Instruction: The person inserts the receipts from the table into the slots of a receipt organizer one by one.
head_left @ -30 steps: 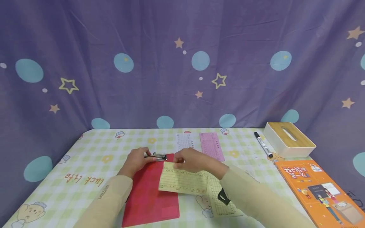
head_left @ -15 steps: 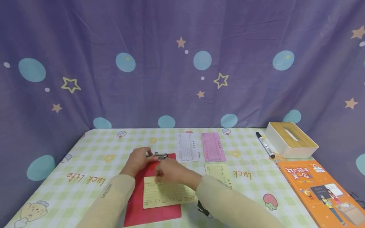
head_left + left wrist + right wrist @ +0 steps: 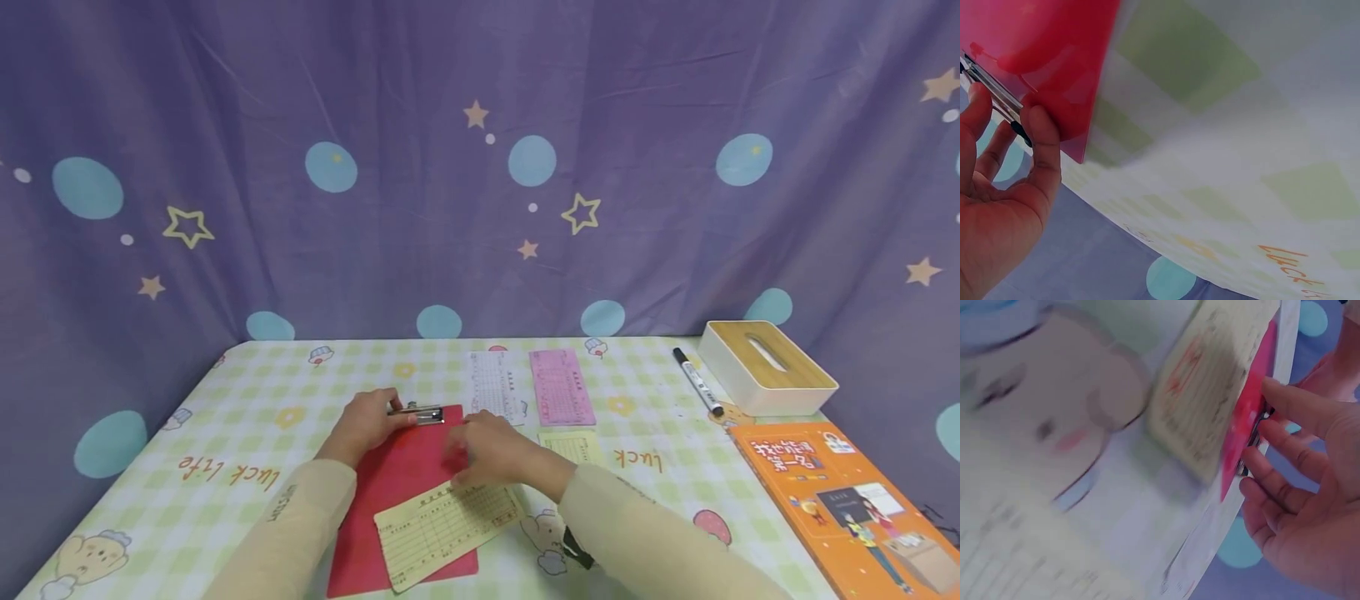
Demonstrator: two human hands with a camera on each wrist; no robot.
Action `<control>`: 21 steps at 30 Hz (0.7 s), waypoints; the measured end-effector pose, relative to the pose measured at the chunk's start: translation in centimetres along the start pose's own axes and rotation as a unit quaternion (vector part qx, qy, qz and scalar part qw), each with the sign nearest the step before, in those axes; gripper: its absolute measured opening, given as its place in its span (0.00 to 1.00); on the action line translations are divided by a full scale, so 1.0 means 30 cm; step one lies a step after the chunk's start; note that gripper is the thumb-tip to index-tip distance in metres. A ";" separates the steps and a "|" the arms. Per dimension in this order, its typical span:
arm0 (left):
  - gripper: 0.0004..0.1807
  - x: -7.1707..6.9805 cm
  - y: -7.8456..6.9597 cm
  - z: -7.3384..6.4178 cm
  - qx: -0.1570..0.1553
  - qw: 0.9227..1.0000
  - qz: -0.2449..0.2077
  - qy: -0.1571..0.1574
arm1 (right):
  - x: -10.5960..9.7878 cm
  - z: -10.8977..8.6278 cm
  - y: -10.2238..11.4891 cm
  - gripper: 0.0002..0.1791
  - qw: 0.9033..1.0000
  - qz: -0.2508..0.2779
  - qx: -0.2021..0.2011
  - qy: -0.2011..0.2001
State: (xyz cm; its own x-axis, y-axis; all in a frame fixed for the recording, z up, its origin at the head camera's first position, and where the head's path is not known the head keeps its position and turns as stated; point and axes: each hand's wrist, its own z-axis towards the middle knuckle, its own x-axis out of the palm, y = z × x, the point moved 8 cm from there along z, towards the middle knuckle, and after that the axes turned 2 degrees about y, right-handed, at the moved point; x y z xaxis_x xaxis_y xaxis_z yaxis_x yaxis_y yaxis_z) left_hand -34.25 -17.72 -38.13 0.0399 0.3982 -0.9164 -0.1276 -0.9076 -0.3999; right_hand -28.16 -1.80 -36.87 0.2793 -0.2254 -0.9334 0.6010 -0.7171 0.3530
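A red clipboard [image 3: 397,479] lies on the checked tablecloth. My left hand [image 3: 365,427] pinches the metal clip [image 3: 429,415] at its far end; in the left wrist view the thumb and fingers are on either side of that clip [image 3: 994,87]. A yellow form slip [image 3: 435,537] lies askew over the clipboard's lower part, its right end past the board's edge. My right hand [image 3: 491,450], blurred, is above the slip's upper right corner. In the right wrist view its fingers [image 3: 1291,450] are loosely bent and apart from the slip [image 3: 1204,394], holding nothing.
Beyond the right hand lie a white slip [image 3: 491,387], a pink slip [image 3: 561,387] and another yellow slip [image 3: 566,444], partly behind the right arm. At the right are a marker [image 3: 697,383], a tissue box [image 3: 806,398] and an orange book [image 3: 787,475].
The right hand carried the yellow slip left onto the clipboard, let it go and drew back right. The slip has turned askew and slid nearer. The left hand stays at the clip.
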 end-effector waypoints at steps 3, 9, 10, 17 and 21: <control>0.14 0.001 -0.002 -0.003 -0.007 1.000 0.001 0.010 | 0.000 -0.029 -0.051 0.21 0.999 0.006 0.031 0.001; 0.16 0.001 -0.007 -0.007 -0.028 0.999 0.005 0.031 | 0.008 -0.081 -0.136 0.27 0.994 0.040 0.104 0.006; 0.16 0.001 -0.007 -0.007 -0.032 0.999 0.003 0.034 | 0.010 -0.088 -0.144 0.28 0.992 0.046 0.115 0.008; 0.19 0.003 -0.003 -0.010 -0.040 0.998 -0.013 0.047 | 0.038 -0.116 -0.162 0.26 0.988 0.088 0.129 0.017; 0.21 0.008 0.005 -0.006 -0.038 0.998 -0.023 0.049 | 0.046 -0.124 -0.158 0.21 0.986 0.128 0.108 0.012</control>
State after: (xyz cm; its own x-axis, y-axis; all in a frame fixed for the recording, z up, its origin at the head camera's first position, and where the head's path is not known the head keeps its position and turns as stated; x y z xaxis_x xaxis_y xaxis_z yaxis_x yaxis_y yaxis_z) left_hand -34.09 -17.78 -38.40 0.1412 0.4275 -0.8929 -0.0489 -0.8978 -0.4376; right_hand -27.85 3.74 -39.58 0.4205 -0.4040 -0.8124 0.3363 -0.7622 0.5531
